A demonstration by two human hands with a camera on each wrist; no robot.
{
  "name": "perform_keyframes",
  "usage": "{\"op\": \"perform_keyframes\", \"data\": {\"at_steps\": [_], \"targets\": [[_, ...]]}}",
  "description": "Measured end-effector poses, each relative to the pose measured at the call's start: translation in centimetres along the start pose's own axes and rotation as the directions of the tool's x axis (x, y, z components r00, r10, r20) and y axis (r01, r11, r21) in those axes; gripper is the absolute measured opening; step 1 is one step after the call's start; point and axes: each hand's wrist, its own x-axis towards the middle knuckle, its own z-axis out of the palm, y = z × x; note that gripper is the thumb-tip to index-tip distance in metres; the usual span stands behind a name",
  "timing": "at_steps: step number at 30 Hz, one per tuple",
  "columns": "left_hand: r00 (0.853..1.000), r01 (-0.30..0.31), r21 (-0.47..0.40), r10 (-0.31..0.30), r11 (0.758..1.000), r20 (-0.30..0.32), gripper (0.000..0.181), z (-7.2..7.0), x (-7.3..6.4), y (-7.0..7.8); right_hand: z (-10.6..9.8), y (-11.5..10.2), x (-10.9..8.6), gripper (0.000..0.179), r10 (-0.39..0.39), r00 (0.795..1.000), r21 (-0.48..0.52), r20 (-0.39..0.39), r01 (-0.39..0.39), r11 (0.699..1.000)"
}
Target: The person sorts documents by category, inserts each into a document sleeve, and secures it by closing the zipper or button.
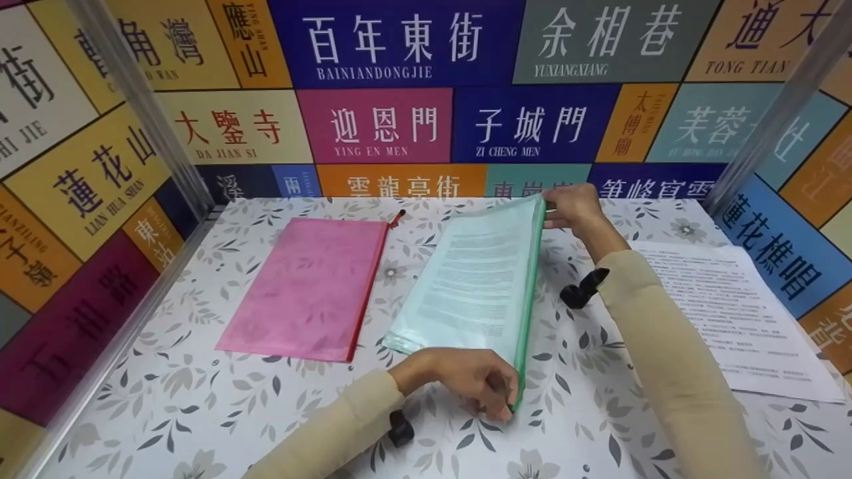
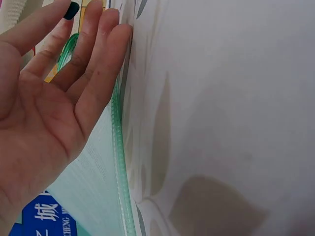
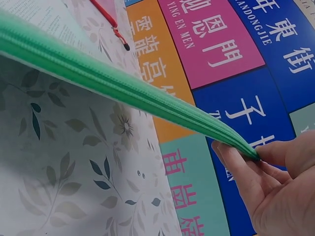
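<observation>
A clear green zip folder (image 1: pixel 459 279) with printed sheets inside lies on the table, its green zipper edge (image 3: pixel 123 93) raised and facing right. My right hand (image 1: pixel 574 207) pinches the far end of that edge between thumb and fingers, as the right wrist view (image 3: pixel 280 182) shows. At the near end, my left hand (image 1: pixel 469 379) bends over the corner. In the left wrist view, the thumb and index finger of the left hand (image 2: pixel 59 98) come together at the black tip (image 2: pixel 72 11) of the folder's green pull cord (image 2: pixel 68 51); the other fingers lie along the zipper.
To the left lies a pink zip folder (image 1: pixel 306 286) with a red zipper edge and pull cord. A stack of printed paper (image 1: pixel 725 319) sits at the right, partly behind the right sleeve. Walls with coloured street-name panels (image 1: pixel 376 126) stand around the flower-patterned table (image 1: pixel 173 399).
</observation>
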Motion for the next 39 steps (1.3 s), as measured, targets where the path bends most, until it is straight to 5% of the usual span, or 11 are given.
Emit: {"op": "perform_keyframes", "data": {"at_steps": [7, 13, 19, 27, 32, 39], "targets": [[0.993, 0.002, 0.067, -0.01, 0.998, 0.113, 0.013, 0.9, -0.4, 0.5, -0.4, 0.2, 0.1, 0.045, -0.003, 1.0, -0.005, 0.005, 0.003, 1.0], [0.993, -0.022, 0.085, 0.011, 0.996, 0.12, 0.011, 0.9, -0.8, 0.7, -0.6, 0.4, 0.1, 0.048, 0.007, 1.0, -0.013, 0.011, -0.006, 1.0], [0.999, -0.004, 0.216, 0.011, 0.976, -0.032, 0.012, 0.8, -1.0, 0.8, -0.9, 0.9, -0.1, 0.045, -0.014, 1.0, -0.016, -0.017, 0.014, 1.0], [0.981, 0.017, 0.27, 0.037, 0.963, -0.192, 0.013, 0.6, -1.4, 0.7, -0.4, 1.9, -0.4, 0.045, -0.051, 0.996, -0.042, -0.068, 0.048, 0.998], [0.958, 0.044, 0.361, 0.063, 0.932, -0.281, 0.012, 0.0, -1.7, 1.0, 0.1, 2.8, -0.8, 0.046, -0.101, 0.99, -0.148, -0.102, 0.085, 0.985], [0.911, 0.087, 0.367, 0.075, 0.926, -0.406, 0.008, -0.5, -2.4, 1.0, 0.4, 4.2, -1.6, 0.052, -0.183, 0.98, -0.346, -0.072, 0.147, 0.927]]}}
